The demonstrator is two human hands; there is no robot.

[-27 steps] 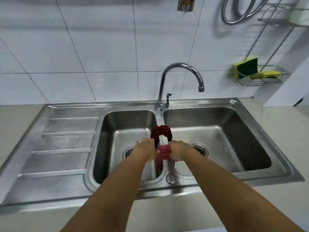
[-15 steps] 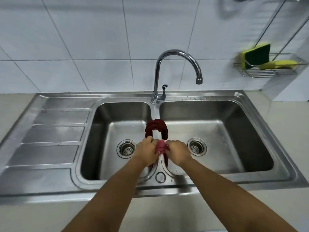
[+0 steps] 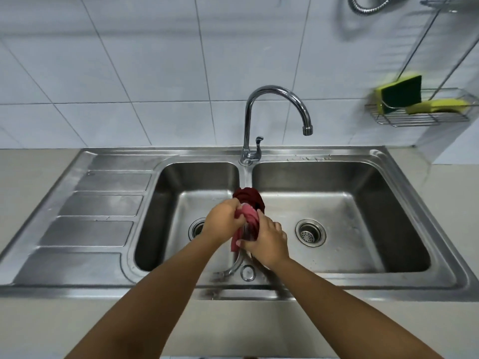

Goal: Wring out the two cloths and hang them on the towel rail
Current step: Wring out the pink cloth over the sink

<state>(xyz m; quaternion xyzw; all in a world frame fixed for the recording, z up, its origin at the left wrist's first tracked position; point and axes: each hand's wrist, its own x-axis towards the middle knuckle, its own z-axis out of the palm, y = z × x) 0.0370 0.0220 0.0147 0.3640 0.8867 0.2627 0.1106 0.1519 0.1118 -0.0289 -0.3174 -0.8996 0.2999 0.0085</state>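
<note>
pink cloth [image 3: 248, 213]: soft, soggy, bunched over the sink divider [image 3: 245, 177], both your fists closed round it
left hand [image 3: 225, 222]: grips top end
right hand [image 3: 267, 242]: grips lower end, twist opposite ways
dark red cloth [image 3: 249, 196]: draped just behind, probably wet too

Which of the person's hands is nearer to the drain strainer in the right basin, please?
The right hand. It is just left of the strainer, gripping the pink cloth; the left hand is farther left, over the left basin.
</note>
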